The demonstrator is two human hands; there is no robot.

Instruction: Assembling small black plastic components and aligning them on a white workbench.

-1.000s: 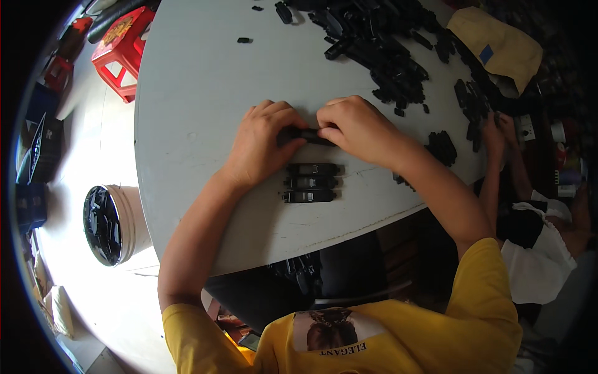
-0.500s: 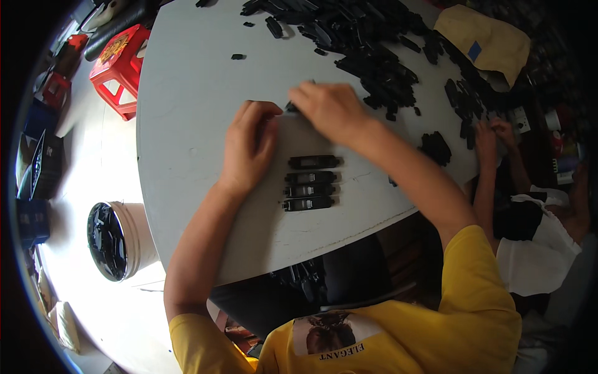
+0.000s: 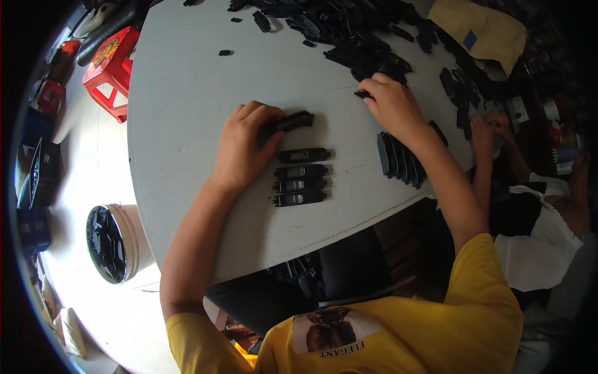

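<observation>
My left hand (image 3: 248,143) is closed round one end of a long black plastic part (image 3: 295,121), which sticks out to the right above the table. My right hand (image 3: 395,107) pinches a small dark piece (image 3: 362,95) at its fingertips, beside the edge of the big pile; its exact shape is hard to make out. Just below my left hand, several black plastic housings (image 3: 301,185) lie one beneath another in a neat row. Under my right forearm, a set of slim black covers (image 3: 398,163) lies side by side, partly hidden by the arm.
A large heap of black plastic parts (image 3: 355,43) covers the table's far side. A tan bag (image 3: 486,31) lies at the far right, near a co-worker's hands (image 3: 483,134). On the floor to the left stand a bucket of black parts (image 3: 134,234) and a red stool (image 3: 112,71).
My right hand has moved right, away from my left hand, to the pile's edge. My left hand stays nearly in place, the long black part now plainly visible in it. The view has shifted slightly.
</observation>
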